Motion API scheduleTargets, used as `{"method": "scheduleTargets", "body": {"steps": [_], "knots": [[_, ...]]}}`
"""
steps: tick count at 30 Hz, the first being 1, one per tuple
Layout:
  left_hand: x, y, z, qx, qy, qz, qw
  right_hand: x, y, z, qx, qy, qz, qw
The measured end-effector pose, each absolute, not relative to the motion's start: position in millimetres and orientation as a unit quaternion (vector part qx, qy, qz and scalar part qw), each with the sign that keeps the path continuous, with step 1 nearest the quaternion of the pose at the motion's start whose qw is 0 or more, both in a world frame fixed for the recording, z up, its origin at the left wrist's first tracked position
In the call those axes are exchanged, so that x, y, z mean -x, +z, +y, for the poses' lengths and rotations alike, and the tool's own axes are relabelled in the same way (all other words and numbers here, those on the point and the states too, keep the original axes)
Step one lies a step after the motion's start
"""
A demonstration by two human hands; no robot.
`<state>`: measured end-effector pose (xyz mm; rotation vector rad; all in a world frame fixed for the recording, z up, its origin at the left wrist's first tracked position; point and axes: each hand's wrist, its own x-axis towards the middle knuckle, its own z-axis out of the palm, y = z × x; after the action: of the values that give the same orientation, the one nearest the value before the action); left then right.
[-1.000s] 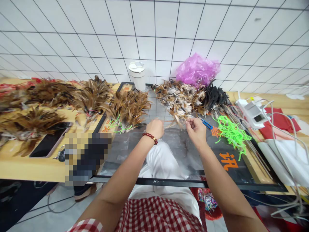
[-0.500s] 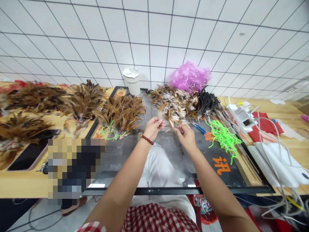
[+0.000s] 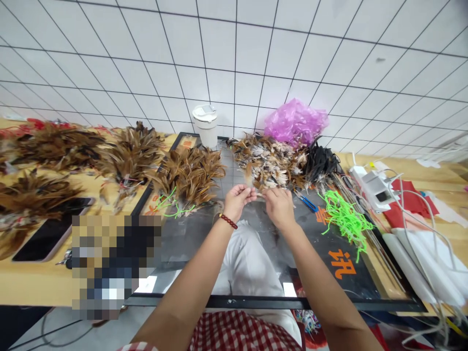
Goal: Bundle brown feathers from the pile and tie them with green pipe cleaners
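Note:
My left hand (image 3: 236, 201), with a beaded bracelet at the wrist, pinches a brown-tipped feather (image 3: 248, 172) that stands up from the fingertips. Close by on the right, my right hand (image 3: 280, 207) is closed with its fingers together. A small pale feather end (image 3: 261, 194) shows at its fingertips, partly hidden by them. Both hands are over a dark glossy board (image 3: 193, 239). Just beyond them lies a heap of mixed white and brown feathers (image 3: 268, 161). Left of it is a pile of brown feathers (image 3: 193, 170) with green ties.
Blue-handled snips (image 3: 309, 202) and bright green ties (image 3: 345, 217) lie to the right, near a black bundle (image 3: 321, 162). A pink plastic bag (image 3: 296, 121) and a white cup (image 3: 205, 126) stand by the wall. At left are a phone (image 3: 51, 231) and more feather piles (image 3: 131, 151).
My right hand has turned over and moved closer to my left hand, its fingers now closed together. My left hand still holds its feather upright. The view has shifted slightly.

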<state>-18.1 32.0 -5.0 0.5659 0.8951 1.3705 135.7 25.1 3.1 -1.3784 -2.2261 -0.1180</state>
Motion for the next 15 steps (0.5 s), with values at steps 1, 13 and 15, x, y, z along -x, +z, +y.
{"method": "scheduleTargets", "body": {"steps": [1, 13, 15], "knots": [[15.8, -6.2, 31.9, -0.261, 0.601, 0.403, 0.639, -135.0, 4.6, 22.9, 0.496, -0.062, -0.830, 0.246], [6.5, -5.2, 27.5, -0.401, 0.477, 0.496, 0.604, -136.6, 4.1, 22.2, 0.456, -0.096, -0.845, 0.262], [8.7, -3.9, 27.1, -0.413, 0.460, 0.499, 0.607, -139.3, 3.3, 23.4, 0.450, -0.084, -0.849, 0.263]]}}
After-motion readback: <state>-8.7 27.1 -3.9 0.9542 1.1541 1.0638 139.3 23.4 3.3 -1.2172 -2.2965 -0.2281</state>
